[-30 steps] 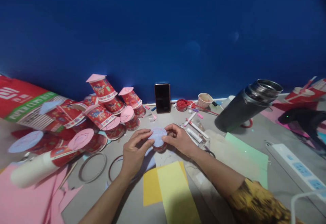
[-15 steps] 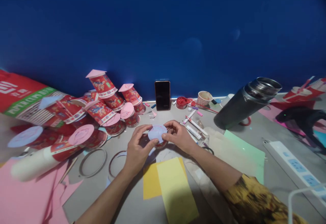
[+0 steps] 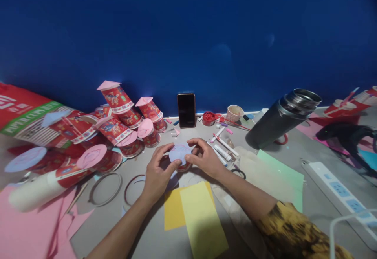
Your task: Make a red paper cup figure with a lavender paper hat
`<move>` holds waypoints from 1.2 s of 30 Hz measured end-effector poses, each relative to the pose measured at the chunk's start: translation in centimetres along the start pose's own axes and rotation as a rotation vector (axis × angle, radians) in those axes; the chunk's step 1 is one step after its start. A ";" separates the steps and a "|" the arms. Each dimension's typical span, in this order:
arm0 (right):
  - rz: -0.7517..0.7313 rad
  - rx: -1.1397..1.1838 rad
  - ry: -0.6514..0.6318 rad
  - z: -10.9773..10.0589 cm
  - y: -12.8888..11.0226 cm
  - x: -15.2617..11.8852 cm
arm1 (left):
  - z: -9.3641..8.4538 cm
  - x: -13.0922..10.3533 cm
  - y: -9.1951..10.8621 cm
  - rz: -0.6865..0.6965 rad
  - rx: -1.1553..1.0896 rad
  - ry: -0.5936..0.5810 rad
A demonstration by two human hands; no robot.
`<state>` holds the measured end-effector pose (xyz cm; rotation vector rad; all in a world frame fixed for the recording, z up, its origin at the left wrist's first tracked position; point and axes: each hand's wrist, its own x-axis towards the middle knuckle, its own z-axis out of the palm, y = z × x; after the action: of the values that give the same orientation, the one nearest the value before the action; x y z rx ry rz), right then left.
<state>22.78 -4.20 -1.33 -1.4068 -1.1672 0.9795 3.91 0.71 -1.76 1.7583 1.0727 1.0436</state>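
A round lavender paper disc (image 3: 179,153) lies on top of a red paper cup (image 3: 185,167), most of which is hidden beneath it. My left hand (image 3: 159,170) grips the disc's left edge between thumb and fingers. On the right side, my right hand (image 3: 206,159) pinches the disc's edge, thumb on top. Just below the hands, yellow paper strips (image 3: 203,219) lie on the grey table (image 3: 153,235).
Decorated red cups (image 3: 116,98) are stacked at the left, beside pink paper (image 3: 23,223). A phone (image 3: 186,110) stands at the back. Markers (image 3: 225,143), a dark bottle (image 3: 279,121), green paper (image 3: 284,176) and a power strip (image 3: 341,192) are to the right.
The whole view has shifted slightly, so things appear a little further left. Both hands keep hold of the disc, with the right-hand fingers slightly more raised.
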 end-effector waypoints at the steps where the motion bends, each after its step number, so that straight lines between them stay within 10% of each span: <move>1: -0.045 -0.030 0.011 -0.1 0.0 0.0 | 0.0 0.0 0.0 0.011 0.006 -0.006; 26: -0.287 -0.270 -0.089 -0.6 0.5 -0.2 | -0.1 0.3 0.6 0.066 0.051 -0.026; 36: -0.271 -0.202 0.082 -0.9 0.7 0.3 | 1.3 -0.5 -0.7 0.080 0.199 -0.039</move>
<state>23.85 -4.14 -1.89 -1.3865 -1.3831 0.6227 4.82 0.22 -2.90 1.9866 1.1217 0.9733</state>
